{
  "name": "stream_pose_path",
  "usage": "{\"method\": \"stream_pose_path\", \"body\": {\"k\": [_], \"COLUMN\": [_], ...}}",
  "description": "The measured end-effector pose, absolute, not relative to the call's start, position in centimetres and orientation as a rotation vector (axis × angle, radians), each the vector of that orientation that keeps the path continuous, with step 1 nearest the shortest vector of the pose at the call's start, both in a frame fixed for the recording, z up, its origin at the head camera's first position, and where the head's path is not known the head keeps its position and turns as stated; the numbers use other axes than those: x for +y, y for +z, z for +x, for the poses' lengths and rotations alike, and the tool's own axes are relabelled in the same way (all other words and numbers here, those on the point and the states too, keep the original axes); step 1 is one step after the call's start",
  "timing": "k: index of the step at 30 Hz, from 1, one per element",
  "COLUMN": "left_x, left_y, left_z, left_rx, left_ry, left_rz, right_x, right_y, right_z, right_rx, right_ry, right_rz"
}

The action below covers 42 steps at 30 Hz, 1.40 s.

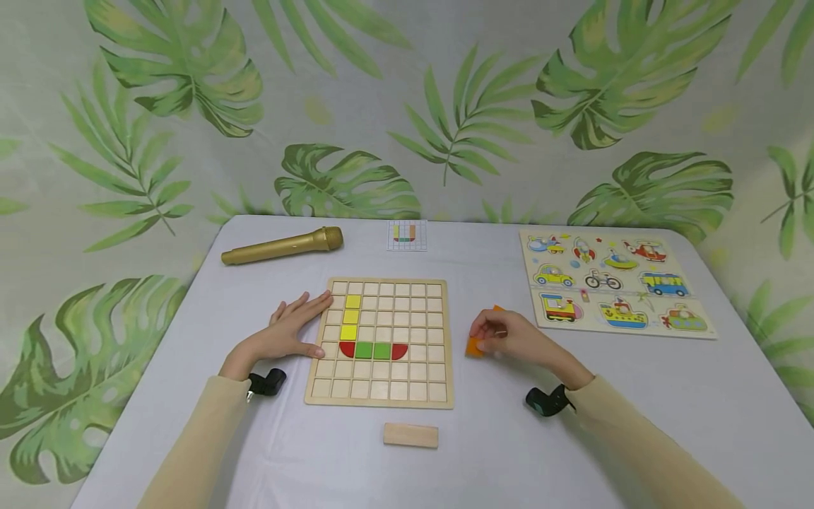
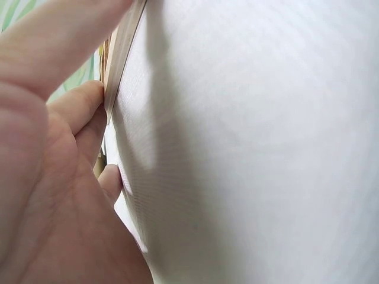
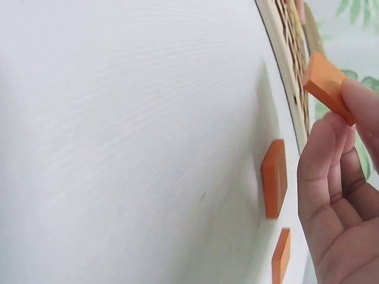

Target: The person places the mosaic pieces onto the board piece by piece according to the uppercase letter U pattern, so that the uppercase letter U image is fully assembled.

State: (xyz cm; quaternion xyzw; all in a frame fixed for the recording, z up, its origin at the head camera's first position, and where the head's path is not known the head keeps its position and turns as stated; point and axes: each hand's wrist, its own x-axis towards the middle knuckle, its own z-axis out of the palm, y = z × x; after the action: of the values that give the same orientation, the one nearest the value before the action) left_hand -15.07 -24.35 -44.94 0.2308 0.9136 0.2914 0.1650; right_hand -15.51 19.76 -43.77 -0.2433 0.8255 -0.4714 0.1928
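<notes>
A wooden grid board point(image 1: 420, 392) lies flat, bearing a column of yellow square tiles point(image 1: 350, 317) above a row of two green tiles point(image 1: 372, 350) between two red rounded tiles point(image 1: 399, 351). My left hand point(image 1: 289, 332) rests along the board's left edge with its fingers spread, thumb and fingertips at the rim. To the right of the board, my right hand point(image 1: 515, 339) pinches an orange square tile point(image 3: 327, 83) between thumb and fingers. Below that hand, two more orange tiles point(image 3: 275, 177) lie on the white cloth in the right wrist view.
A small pattern card point(image 1: 407, 235) sits behind the board, with a gold microphone point(image 1: 282, 246) at the back left. At the back right lies a vehicle picture puzzle point(image 1: 620, 283). A plain wooden block point(image 1: 410, 435) is in front of the board.
</notes>
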Motion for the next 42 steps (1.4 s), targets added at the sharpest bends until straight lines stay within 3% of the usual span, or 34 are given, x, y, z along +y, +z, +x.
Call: {"method": "stream_pose_path", "body": {"k": [25, 42], "left_x": [-24.6, -24.5], "left_y": [-45.6, -45.6], "left_z": [-15.3, -15.4], "left_rx": [2.604, 2.604], "left_ry": [0.825, 0.817], "left_rz": [0.66, 0.649], "right_x": [10.4, 7.6], "right_y": [-43.5, -44.4], "right_z": [-18.4, -19.2], "right_rx": [2.194, 2.335], "right_ry": [-1.329, -1.16], "right_rz": [-0.803, -0.933]}}
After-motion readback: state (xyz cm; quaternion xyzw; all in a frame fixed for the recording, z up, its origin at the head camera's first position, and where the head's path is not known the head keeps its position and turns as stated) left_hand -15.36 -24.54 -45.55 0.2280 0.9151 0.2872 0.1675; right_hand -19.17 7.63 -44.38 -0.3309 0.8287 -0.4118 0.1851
